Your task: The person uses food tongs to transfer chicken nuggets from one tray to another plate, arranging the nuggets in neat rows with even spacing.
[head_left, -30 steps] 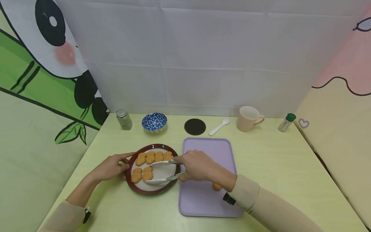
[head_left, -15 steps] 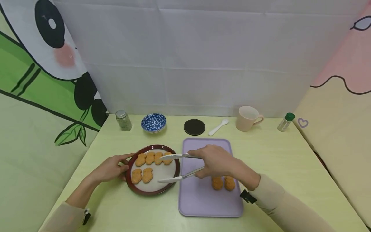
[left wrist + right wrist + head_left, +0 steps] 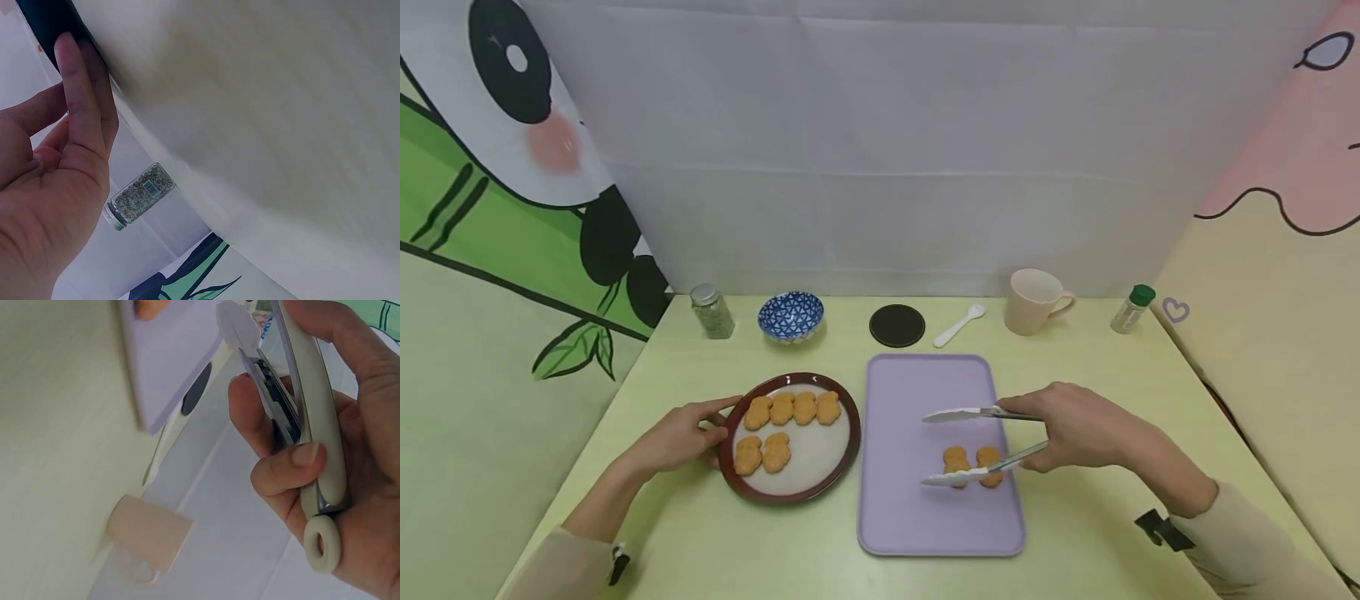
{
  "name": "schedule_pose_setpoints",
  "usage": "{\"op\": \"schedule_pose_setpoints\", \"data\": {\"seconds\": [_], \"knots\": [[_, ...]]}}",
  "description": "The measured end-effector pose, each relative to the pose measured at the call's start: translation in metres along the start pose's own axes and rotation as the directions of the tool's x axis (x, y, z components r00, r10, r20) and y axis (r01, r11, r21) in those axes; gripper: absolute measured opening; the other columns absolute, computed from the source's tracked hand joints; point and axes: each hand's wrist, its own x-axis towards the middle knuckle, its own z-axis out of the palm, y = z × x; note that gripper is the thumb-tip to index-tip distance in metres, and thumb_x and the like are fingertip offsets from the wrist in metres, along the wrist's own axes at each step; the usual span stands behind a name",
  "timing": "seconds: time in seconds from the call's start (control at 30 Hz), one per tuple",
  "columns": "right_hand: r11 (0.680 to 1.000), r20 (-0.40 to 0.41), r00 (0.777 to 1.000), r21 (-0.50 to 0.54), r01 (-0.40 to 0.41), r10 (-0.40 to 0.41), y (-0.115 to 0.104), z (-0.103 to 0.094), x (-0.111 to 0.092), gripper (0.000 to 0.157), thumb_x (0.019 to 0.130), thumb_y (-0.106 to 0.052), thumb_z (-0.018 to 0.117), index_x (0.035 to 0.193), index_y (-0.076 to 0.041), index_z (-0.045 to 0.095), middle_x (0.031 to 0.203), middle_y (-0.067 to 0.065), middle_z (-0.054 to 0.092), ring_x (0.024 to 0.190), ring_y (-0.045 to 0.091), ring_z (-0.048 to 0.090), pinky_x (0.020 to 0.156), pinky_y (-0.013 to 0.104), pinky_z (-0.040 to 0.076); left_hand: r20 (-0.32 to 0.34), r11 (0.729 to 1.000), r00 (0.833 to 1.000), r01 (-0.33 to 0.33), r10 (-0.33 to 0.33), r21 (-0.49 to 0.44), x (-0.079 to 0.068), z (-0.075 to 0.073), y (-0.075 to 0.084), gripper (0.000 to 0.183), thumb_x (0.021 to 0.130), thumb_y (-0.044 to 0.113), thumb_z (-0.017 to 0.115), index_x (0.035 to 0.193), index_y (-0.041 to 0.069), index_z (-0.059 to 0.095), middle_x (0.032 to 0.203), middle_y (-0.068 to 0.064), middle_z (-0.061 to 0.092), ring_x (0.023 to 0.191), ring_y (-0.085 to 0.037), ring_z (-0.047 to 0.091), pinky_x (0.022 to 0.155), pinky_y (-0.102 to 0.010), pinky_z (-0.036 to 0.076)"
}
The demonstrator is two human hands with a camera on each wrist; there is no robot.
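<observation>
My left hand (image 3: 677, 437) holds the left rim of a round plate (image 3: 846, 454) with a dark red border. In the left wrist view its fingertips (image 3: 65, 47) lie against the plate's dark edge. Several golden-brown nuggets (image 3: 777, 452) lie on the plate in two rows. My right hand (image 3: 1082, 427) grips a pair of tongs (image 3: 958, 477) with pale tips, spread apart over the purple tray (image 3: 917, 525). Two nuggets (image 3: 988, 457) sit on the tray, partly hidden by the nearer tong arm. Between the tong tips I see nothing held.
Along the back stand a glass spice jar (image 3: 712, 312), a blue patterned bowl (image 3: 791, 317), a black round coaster (image 3: 897, 325), a white spoon (image 3: 958, 325), a pink mug (image 3: 1032, 302) and a green-capped shaker (image 3: 1132, 309). A pale cloth wall (image 3: 925, 167) rises behind.
The right hand has drawn the tongs rightward from over the plate to above the tray, uncovering the plate's nuggets. The left hand keeps its place at the plate's rim.
</observation>
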Motion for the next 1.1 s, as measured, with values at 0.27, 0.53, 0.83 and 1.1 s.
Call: {"op": "schedule_pose_setpoints", "data": {"seconds": [0.27, 0.53, 0.83, 1.1], "knots": [[0.998, 0.017, 0.999, -0.047, -0.030, 0.031, 0.012, 0.000, -0.024, 0.061, 0.068, -0.038, 0.079, 0.122, -0.013, 0.064, 0.105, -0.009, 0.067, 0.074, -0.001, 0.053, 0.064, 0.028, 0.046, -0.013, 1.000, 1.000, -0.003, 0.003, 0.019, -0.003, -0.005, 0.001, 0.053, 0.092, 0.006, 0.053, 0.144, 0.011, 0.041, 0.098, -0.013, 0.061, 0.062, -0.020, 0.061, 0.052, -0.029, 0.044], [0.997, 0.032, 0.998, -0.063, -0.046, 0.048, 0.018, 0.003, -0.029, 0.055, 0.070, -0.037, 0.078, 0.119, -0.016, 0.066, 0.092, -0.014, 0.066, 0.060, 0.001, 0.043, 0.055, 0.024, 0.038, -0.010, 1.000, 1.000, 0.010, -0.010, 0.003, -0.003, -0.004, 0.003, 0.053, 0.092, 0.004, 0.052, 0.144, 0.010, 0.040, 0.099, -0.014, 0.060, 0.063, -0.021, 0.062, 0.053, -0.030, 0.047], [0.998, 0.015, 0.999, -0.051, -0.027, 0.028, 0.016, 0.005, -0.027, 0.053, 0.071, -0.036, 0.077, 0.119, -0.017, 0.066, 0.093, -0.015, 0.065, 0.061, 0.000, 0.045, 0.057, 0.024, 0.039, -0.002, 1.000, 1.000, -0.006, 0.006, -0.016, -0.001, -0.003, 0.000, 0.053, 0.092, 0.004, 0.052, 0.143, 0.010, 0.041, 0.099, -0.015, 0.060, 0.063, -0.021, 0.063, 0.053, -0.031, 0.049], [0.999, -0.058, 0.998, -0.015, 0.034, -0.035, -0.004, 0.002, 0.001, 0.052, 0.073, -0.033, 0.076, 0.120, -0.015, 0.065, 0.095, -0.012, 0.067, 0.063, 0.000, 0.048, 0.059, 0.025, 0.042, 0.005, 1.000, 1.000, 0.004, -0.004, -0.018, 0.000, 0.000, -0.002, 0.053, 0.092, 0.003, 0.052, 0.144, 0.010, 0.040, 0.099, -0.015, 0.060, 0.062, -0.021, 0.063, 0.051, -0.030, 0.047]]}}
